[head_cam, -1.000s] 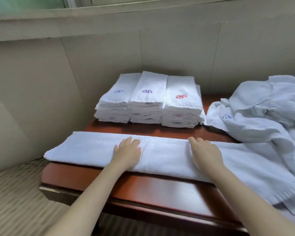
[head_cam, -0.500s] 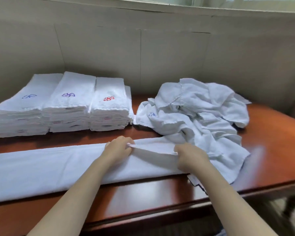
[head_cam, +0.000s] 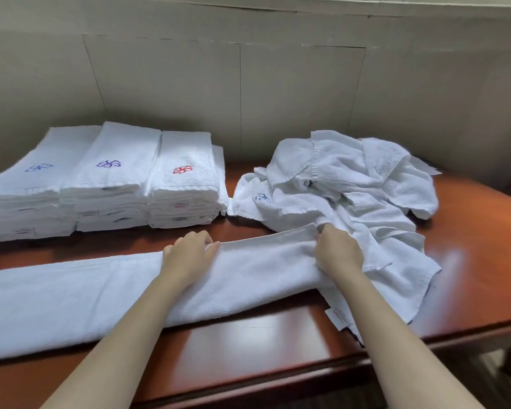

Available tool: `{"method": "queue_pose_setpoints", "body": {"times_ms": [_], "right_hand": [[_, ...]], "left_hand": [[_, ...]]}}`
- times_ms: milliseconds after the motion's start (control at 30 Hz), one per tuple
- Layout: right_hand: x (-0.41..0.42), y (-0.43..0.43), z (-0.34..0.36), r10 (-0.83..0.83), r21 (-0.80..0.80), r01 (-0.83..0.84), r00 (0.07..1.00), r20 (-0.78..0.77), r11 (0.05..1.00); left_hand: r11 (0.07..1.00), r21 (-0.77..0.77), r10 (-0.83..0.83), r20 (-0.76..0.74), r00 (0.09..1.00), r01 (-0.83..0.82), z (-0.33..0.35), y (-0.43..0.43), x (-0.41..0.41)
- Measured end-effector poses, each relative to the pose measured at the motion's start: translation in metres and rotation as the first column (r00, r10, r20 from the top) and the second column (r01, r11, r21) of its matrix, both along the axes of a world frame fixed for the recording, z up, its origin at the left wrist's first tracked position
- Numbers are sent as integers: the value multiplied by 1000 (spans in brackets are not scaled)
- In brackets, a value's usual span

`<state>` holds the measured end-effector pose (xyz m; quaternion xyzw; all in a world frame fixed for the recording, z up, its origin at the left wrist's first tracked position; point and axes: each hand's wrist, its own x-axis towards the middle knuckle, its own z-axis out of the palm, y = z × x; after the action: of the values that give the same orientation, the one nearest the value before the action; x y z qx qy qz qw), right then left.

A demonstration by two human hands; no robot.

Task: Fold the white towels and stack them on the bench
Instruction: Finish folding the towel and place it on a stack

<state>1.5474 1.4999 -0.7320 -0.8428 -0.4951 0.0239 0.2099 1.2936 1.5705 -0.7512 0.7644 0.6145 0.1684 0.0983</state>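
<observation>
My left hand (head_cam: 189,255) and right hand (head_cam: 338,252) pinch the far edge of the long folded towel (head_cam: 80,293) lying across the table (head_cam: 248,343); I should lift both corners evenly, keeping edges aligned.

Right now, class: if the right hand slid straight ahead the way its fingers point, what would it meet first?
Probably the heap of unfolded towels: the right hand, gripping the long folded towel, points at it, and they seem nearly touching.

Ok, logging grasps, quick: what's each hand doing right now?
Left hand: pinches the far edge of the long towel.
Right hand: grips the same towel's right end.
</observation>
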Motion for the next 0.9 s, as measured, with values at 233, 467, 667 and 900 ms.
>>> {"method": "queue_pose_setpoints", "body": {"times_ms": [233, 467, 667, 900], "right_hand": [[10, -9, -5, 48, -254, -30, 997, 66, 967], [18, -22, 15, 24, -496, -14, 1000, 15, 868], [37, -31, 25, -37, -320, 9, 996, -84, 947], [18, -26, 14, 181, 73, -166, 933, -312, 983]], "left_hand": [[991, -134, -24, -56, 998, 17, 6, 3, -37], [961, -239, -107, 131, 986, 136, 12, -1, -48], [904, -221, -281, 337, 899, 365, 16, -9, -43], [946, -125, -250, 297, 921, 298, 17, -11, -40]]}}
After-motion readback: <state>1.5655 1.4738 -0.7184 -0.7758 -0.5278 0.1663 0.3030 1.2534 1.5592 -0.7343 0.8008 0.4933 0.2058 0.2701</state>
